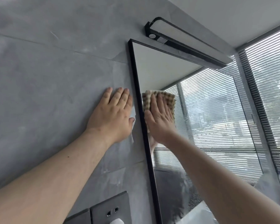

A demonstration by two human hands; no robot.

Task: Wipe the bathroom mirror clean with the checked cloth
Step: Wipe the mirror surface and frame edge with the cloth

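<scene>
Right hand (pixel 160 118), fingers straight, hides much of the waffle-textured checked cloth (pixel 169 97) pressed on the black-framed mirror (pixel 217 113) near its left edge; left hand (pixel 113 113) lies flat on the grey wall (pixel 39 78).

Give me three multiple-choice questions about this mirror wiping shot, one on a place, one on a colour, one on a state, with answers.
1. Where does the left hand rest? A on the grey wall beside the mirror; B on the mirror glass; C on a tap.
2. What colour is the mirror's frame? A white; B black; C gold.
3. How is the right hand? A clenched, empty; B hanging down; C flat, pressing the checked cloth on the glass.
Answers: 1 A, its palm lies flat on the wall left of the frame. 2 B, the thin edge is black. 3 C, straight fingers spread over the cloth on the glass.
</scene>
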